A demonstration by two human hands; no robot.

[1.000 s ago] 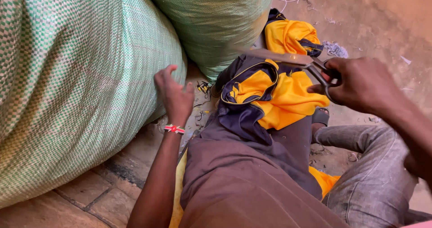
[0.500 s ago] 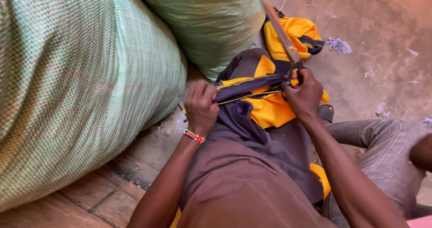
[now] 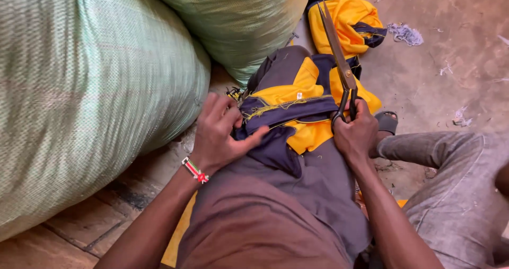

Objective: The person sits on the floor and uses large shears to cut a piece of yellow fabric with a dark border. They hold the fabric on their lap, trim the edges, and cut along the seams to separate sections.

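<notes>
two huge green woven sacks filled the left side, leaning against each other on the floor. next biggest was the yellow and navy jacket, draped over the person's lap in brown trousers, with a second yellow piece lying further off by the sacks. left hand had its fingers pinched shut on the navy edge of the jacket, beaded bracelet on that wrist. right hand gripped the scissors by the handles, fingers wrapped tight, blades closed and pointing away, resting across the jacket. small fabric scraps dotted the floor.
</notes>
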